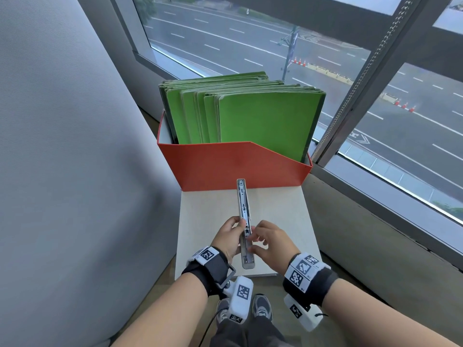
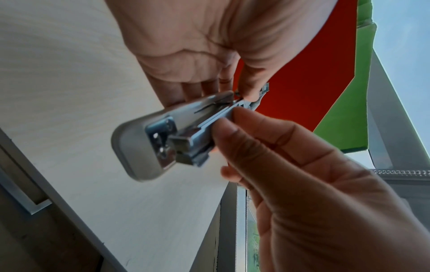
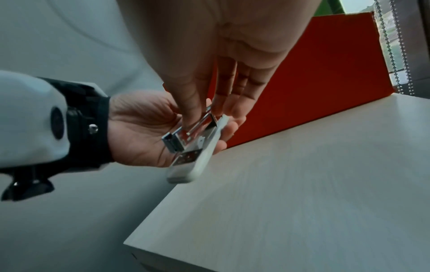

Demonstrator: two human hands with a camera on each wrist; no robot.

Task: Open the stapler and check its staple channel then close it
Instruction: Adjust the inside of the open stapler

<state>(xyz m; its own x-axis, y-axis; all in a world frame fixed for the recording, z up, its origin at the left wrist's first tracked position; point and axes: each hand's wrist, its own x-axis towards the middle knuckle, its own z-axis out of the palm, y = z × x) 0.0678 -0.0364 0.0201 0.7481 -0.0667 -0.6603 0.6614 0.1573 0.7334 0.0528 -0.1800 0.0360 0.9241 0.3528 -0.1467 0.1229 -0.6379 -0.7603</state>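
The grey stapler (image 1: pixel 243 204) is swung open nearly flat above the pale table (image 1: pixel 280 216). Its far half points at the red box with the metal inner side up. My left hand (image 1: pixel 234 234) grips the stapler around its hinge, thumb on top and fingers underneath. My right hand (image 1: pixel 260 237) pinches the metal staple channel (image 2: pixel 188 145) between thumb and fingers. The channel stands a little off the grey base (image 2: pixel 132 147). In the right wrist view my right fingers (image 3: pixel 193 110) reach down onto the channel (image 3: pixel 177 141), with the left hand's palm (image 3: pixel 139 128) behind it. Whether staples lie in the channel is unclear.
A red file box (image 1: pixel 225 166) full of upright green folders (image 1: pixel 263 116) stands at the table's far edge. A grey curved wall (image 1: pixel 75 146) rises on the left. A window (image 1: pixel 375 96) with a bead chain (image 1: pixel 350 91) runs along the right. My shoes (image 1: pixel 260 306) show below the table.
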